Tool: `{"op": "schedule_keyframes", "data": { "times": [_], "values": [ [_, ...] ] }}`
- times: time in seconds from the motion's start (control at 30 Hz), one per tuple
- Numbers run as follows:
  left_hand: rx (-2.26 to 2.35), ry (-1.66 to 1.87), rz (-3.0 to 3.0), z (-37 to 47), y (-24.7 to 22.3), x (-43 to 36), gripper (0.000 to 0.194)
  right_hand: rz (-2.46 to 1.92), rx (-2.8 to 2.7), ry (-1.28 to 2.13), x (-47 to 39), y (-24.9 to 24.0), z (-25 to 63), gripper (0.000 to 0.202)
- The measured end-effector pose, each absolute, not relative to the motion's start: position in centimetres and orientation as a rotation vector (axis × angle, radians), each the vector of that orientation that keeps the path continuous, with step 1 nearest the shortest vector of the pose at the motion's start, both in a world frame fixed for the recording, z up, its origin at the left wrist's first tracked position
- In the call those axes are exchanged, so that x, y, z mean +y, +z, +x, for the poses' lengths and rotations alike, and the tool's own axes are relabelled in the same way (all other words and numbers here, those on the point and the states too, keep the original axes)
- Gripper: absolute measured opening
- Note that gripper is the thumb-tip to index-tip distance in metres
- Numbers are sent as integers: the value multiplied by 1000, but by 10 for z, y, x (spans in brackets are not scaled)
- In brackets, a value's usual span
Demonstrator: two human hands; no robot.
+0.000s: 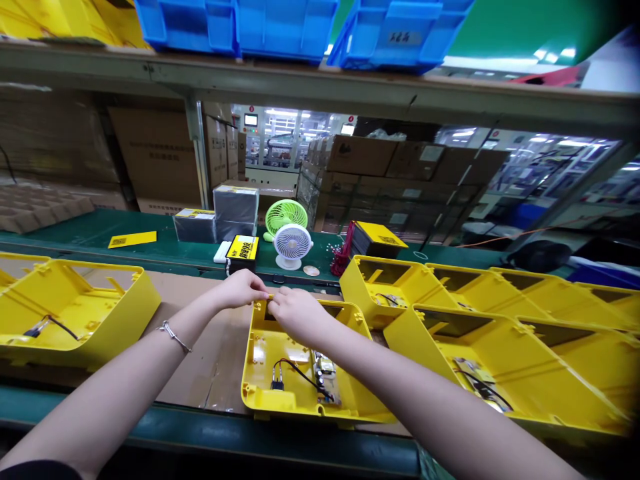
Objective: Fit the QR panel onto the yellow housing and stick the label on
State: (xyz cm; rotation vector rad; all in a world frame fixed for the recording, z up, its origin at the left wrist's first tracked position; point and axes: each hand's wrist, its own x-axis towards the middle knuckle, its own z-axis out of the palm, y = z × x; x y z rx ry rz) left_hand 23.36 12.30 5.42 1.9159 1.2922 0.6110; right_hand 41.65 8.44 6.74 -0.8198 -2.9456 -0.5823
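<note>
A yellow plastic housing (300,400), open at the top, sits before me on a cardboard sheet. Inside it lie a circuit board (326,379) and a black socket (277,382) joined by black wire. My left hand (244,289) is at the housing's far left corner, thumb and finger pinched together. Right beside it, my right hand (299,313) is also closed, its fingertips almost meeting the left ones over the far rim. What the fingertips hold is too small to make out; a bit of yellow shows between them.
More yellow housings stand on the right (480,360) and one on the left (100,307). Behind are a white fan (293,245), a green fan (286,215), and a stack of yellow-black cards (243,250). Blue bins (285,30) sit on a shelf beam (300,83) overhead.
</note>
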Motion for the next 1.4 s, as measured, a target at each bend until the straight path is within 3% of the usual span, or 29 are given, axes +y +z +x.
{"op": "schedule_keyframes", "data": {
  "times": [0.23,0.3,0.4,0.47,0.63,0.73,0.8,0.97,1.1,1.27,1.4],
  "values": [
    [1378,520,2017,242,67,129,15,-984,-3031,-342,81,51,416,43],
    [1402,513,2046,245,69,131,18,-1035,-3097,-274,80,57,420,40],
    [1418,506,2066,250,67,134,19,-1087,-3136,-155,77,70,431,20],
    [1418,504,2060,251,62,137,19,-1077,-3058,-119,74,77,443,21],
    [1458,570,2019,254,48,133,16,-1198,-2643,-327,77,75,481,29],
    [1473,641,2036,254,52,121,15,-1480,-2562,-440,82,71,502,15],
    [1470,684,2064,254,63,109,15,-1561,-2548,-446,81,75,511,16],
    [1472,886,2260,252,96,72,20,-1326,-2421,-620,59,97,521,21],
    [1371,861,2508,244,92,46,36,-1079,-2480,-609,36,91,526,22],
    [1271,487,2410,223,77,34,67,-865,-2589,-158,25,73,530,16],
    [1139,318,2281,223,83,48,91,-963,-2431,131,39,80,527,18]
  ]
}}
